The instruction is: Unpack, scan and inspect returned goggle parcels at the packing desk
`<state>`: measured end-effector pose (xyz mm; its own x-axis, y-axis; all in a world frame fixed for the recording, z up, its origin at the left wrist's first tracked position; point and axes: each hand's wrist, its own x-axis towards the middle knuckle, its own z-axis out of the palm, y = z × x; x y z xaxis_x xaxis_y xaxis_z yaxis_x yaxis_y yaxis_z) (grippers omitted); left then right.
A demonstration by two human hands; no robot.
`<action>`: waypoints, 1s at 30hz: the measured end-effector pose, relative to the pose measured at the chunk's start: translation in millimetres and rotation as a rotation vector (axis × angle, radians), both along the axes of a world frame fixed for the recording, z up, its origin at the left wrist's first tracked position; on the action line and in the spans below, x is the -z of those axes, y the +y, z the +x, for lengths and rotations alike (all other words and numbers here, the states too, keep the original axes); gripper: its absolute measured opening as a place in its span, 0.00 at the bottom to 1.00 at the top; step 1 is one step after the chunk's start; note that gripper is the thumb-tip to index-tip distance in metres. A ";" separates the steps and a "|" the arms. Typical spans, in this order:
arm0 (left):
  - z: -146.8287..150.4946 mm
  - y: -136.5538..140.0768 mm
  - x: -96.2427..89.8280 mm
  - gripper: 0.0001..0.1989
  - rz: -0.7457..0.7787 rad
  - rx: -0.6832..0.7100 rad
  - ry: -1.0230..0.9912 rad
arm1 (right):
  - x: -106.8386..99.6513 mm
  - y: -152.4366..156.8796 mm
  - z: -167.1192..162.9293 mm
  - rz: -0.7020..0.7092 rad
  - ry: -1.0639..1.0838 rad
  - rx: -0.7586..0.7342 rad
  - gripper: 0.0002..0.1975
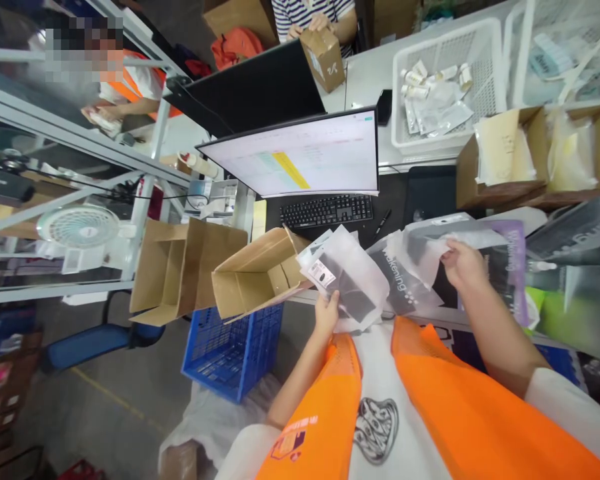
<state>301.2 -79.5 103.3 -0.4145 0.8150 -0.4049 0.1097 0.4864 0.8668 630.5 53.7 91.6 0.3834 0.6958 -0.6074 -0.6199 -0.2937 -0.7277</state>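
My left hand (327, 312) is closed on the lower edge of a translucent plastic bag (363, 273) with a small white label (322, 274) near its left side. Dark contents show through the film. On the right, my right hand (463, 265) pinches the edge of a frosted bag (425, 257). Beneath it lies a grey bag (395, 277) printed with "wakening". An open cardboard box (260, 277) stands just left of my left hand. A purple-edged printed bag (517, 267) lies right of my right hand.
Behind the bags are a keyboard (327, 211), a pen (383, 223) and a lit monitor (300, 157). A white basket (400, 100) and cardboard boxes (473, 187) stand at the back right. Below left sits a blue crate (215, 360). Across the desk a person holds a box (324, 60).
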 end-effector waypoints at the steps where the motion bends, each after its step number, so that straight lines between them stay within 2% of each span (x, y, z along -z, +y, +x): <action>1: -2.0 -0.6 -5.5 0.16 0.007 0.008 0.012 | 2.6 -4.4 -2.7 -0.029 0.018 0.016 0.11; 4: -9.5 1.1 -18.1 0.18 0.033 0.044 0.029 | 7.8 -10.8 -16.6 -0.062 0.062 0.050 0.12; 7: -17.2 3.8 -25.4 0.20 0.065 0.083 0.016 | 10.0 -6.2 -34.4 -0.014 0.078 0.071 0.13; 10: -23.5 4.1 -27.2 0.22 0.098 0.116 -0.030 | 12.1 -4.5 -52.9 0.054 0.033 0.110 0.14; 12: -27.6 3.7 -25.3 0.23 0.113 0.135 -0.071 | 16.0 -19.2 -68.8 0.063 -0.036 0.136 0.16; 15: -34.9 4.0 -20.1 0.25 0.116 0.169 -0.129 | 26.9 -78.2 -103.4 -0.013 -0.138 0.073 0.16; 19: -47.9 8.3 -14.8 0.23 0.106 0.229 -0.187 | 36.5 -183.6 -145.5 -0.210 -0.235 -0.180 0.15; 21: -54.0 12.6 -13.8 0.22 0.112 0.242 -0.205 | 36.7 -211.6 -144.6 -0.302 -0.335 -0.239 0.14; 22: -56.3 15.2 -13.7 0.22 0.118 0.245 -0.213 | 36.6 -214.4 -136.8 -0.336 -0.407 -0.238 0.14; 23: -58.1 17.9 -13.7 0.22 0.124 0.249 -0.223 | 36.8 -209.5 -125.0 -0.362 -0.489 -0.225 0.14; 25: -59.6 23.3 -13.9 0.22 0.134 0.256 -0.248 | 38.6 -179.9 -93.8 -0.376 -0.663 -0.188 0.14; 28: -57.6 29.4 -15.0 0.22 0.147 0.244 -0.296 | 45.4 -109.7 -46.0 -0.343 -0.854 -0.218 0.15; 30: -54.8 31.2 -17.5 0.23 0.150 0.214 -0.329 | 52.5 -65.7 -23.0 -0.332 -0.922 -0.280 0.22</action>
<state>246.3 -48.3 120.8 -0.0983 0.9288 -0.3572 -0.1000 0.3479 0.9322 607.5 -12.1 39.2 0.6491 0.6826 -0.3359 0.2631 -0.6157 -0.7428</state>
